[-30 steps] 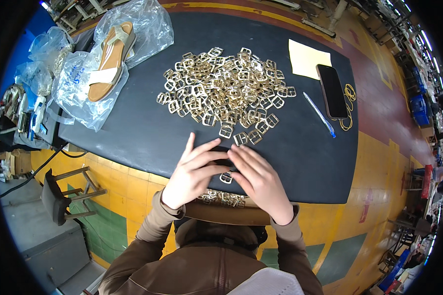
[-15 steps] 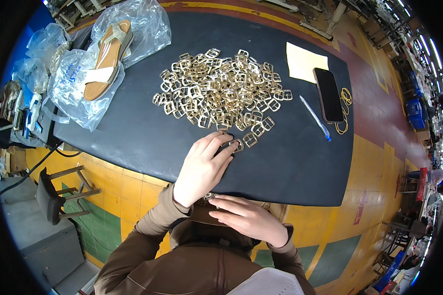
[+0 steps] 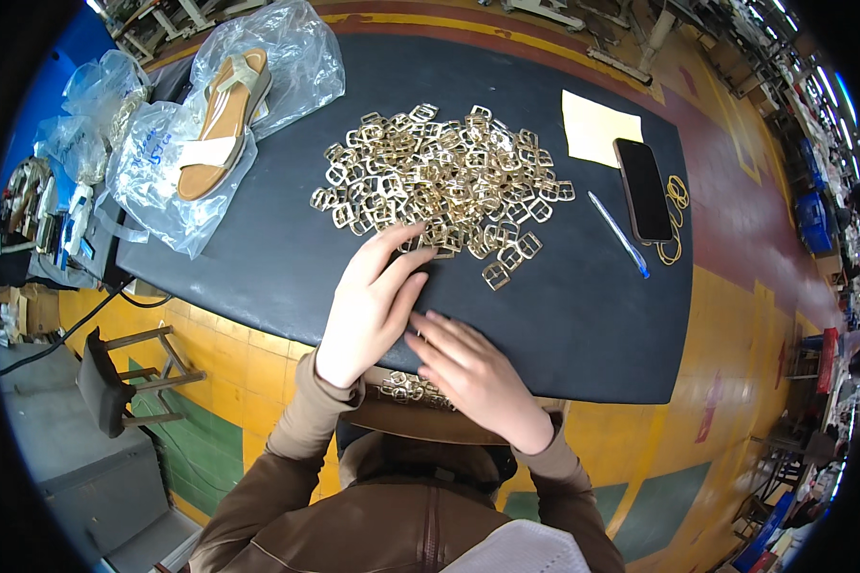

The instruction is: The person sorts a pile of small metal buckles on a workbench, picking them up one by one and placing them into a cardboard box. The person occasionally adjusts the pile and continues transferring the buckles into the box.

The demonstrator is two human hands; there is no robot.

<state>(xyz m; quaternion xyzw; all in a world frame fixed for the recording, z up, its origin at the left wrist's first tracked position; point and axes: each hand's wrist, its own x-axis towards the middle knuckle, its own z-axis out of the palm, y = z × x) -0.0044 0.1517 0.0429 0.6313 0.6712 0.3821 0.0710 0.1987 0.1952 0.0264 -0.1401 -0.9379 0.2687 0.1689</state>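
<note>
Left grip spread flat on shiny gold metal buckles, right grip splayed, dark table

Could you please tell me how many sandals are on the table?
1: a tan sandal lies on clear plastic bags at the table's far left. Others may be hidden in the bags.

Just past my left hand's fingers lie shiny gold metal buckles on a matt dark tabletop; farther off, a glossy black phone and crinkly clear plastic bags.
</note>
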